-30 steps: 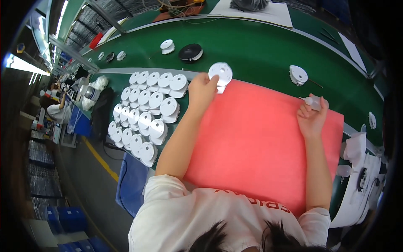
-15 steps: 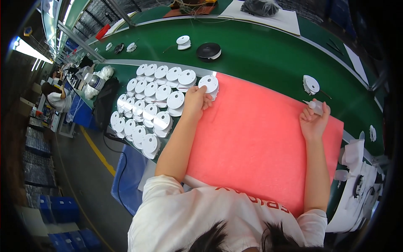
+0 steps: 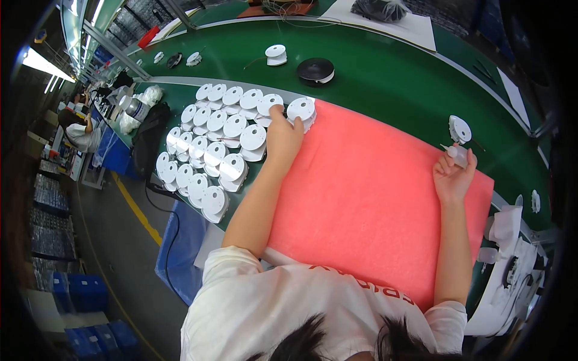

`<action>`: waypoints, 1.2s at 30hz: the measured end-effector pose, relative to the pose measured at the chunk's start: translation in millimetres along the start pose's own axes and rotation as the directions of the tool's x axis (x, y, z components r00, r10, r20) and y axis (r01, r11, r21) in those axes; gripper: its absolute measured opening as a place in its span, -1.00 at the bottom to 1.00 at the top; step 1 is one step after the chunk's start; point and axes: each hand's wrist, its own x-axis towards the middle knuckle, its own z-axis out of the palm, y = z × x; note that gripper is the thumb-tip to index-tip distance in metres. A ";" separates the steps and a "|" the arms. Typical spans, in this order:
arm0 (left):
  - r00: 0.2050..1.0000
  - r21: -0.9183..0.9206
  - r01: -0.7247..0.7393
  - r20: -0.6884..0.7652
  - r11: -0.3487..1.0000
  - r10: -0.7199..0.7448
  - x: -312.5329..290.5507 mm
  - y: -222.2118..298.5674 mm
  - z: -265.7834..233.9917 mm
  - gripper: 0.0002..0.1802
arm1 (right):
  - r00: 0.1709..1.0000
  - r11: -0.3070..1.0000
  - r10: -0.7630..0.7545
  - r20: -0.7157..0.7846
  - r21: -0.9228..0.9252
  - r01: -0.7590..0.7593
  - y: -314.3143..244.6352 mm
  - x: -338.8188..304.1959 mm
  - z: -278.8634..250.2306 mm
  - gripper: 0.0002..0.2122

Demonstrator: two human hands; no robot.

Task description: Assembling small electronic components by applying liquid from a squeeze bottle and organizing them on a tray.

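Note:
My left hand (image 3: pixel 284 137) reaches to the far end of the rows of white round plastic housings (image 3: pixel 233 126). Its forefinger and thumb are spread: the forefinger lies at the edge of one housing (image 3: pixel 269 103), the thumb against the end housing (image 3: pixel 301 108) by the pink mat's corner. Whether the fingers grip anything is not plain, but they look apart. Over the right side of the pink mat (image 3: pixel 361 204), my right hand (image 3: pixel 450 177) is closed around a small translucent bottle (image 3: pixel 459 156) with a thin nozzle, its tip pointing up and left.
Beyond the mat runs a green conveyor belt (image 3: pixel 385 84) carrying a white housing (image 3: pixel 276 54), a black round part (image 3: pixel 315 71) and another white part (image 3: pixel 460 129). A translucent cup (image 3: pixel 487 255) stands right of the mat. Left are a dark bag (image 3: pixel 152 135) and a blue bin (image 3: pixel 180 259).
My left hand has let go of the end housing and shifted slightly up and left, its fingers spreading. Parts on the belt have moved right. The right hand still holds the bottle.

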 end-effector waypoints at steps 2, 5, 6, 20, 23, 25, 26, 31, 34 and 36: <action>0.991 0.233 -0.129 -0.004 0.964 0.133 -9.0 16.6 -2.3 -0.57 | 0.999 1.000 0.002 0.032 0.004 -0.002 -0.2 1.5 -3.4 -0.71; 0.902 0.531 -0.374 0.016 0.760 0.432 -6.3 16.6 11.5 -0.62 | 1.000 1.000 -0.005 -0.005 0.004 0.005 0.8 1.5 -1.0 -0.71; 0.809 0.604 -0.481 0.027 0.635 0.587 -2.2 13.0 17.3 -0.67 | 1.000 1.000 -0.001 -0.002 0.003 0.001 1.3 1.5 -0.4 -0.71; 0.991 0.602 -0.124 0.030 0.789 0.132 -8.6 17.3 17.9 -0.58 | 1.000 1.000 -0.004 0.020 -0.007 0.004 0.5 0.5 -1.4 -0.69; 0.995 0.527 -0.100 0.072 0.844 0.073 -5.1 18.6 8.9 -0.49 | 0.999 1.000 0.008 0.031 0.003 -0.009 0.6 1.9 -2.0 -0.69; 0.994 0.475 -0.075 0.106 0.877 0.027 -2.8 22.7 3.4 -0.45 | 1.000 1.000 0.002 0.013 0.003 -0.002 -0.9 0.8 -0.7 -0.69; 0.991 0.447 -0.049 0.132 0.893 -0.011 -1.2 22.7 1.5 -0.43 | 1.000 1.000 0.002 -0.004 0.006 -0.002 -0.7 1.4 -0.2 -0.69; 0.983 0.389 0.001 0.170 0.921 -0.072 -2.3 22.2 -3.5 -0.38 | 1.000 1.000 0.016 -0.003 0.020 -0.016 -1.0 2.7 0.4 -0.69; 0.994 0.426 -0.080 0.101 0.901 0.040 -6.6 18.8 1.0 -0.40 | 1.000 1.000 0.014 -0.019 0.014 -0.014 -1.2 1.3 1.6 -0.69; 0.990 0.513 -0.143 0.064 0.846 0.128 -9.0 21.8 0.5 -0.39 | 1.000 1.000 0.009 -0.027 0.006 -0.009 -1.3 0.7 2.1 -0.69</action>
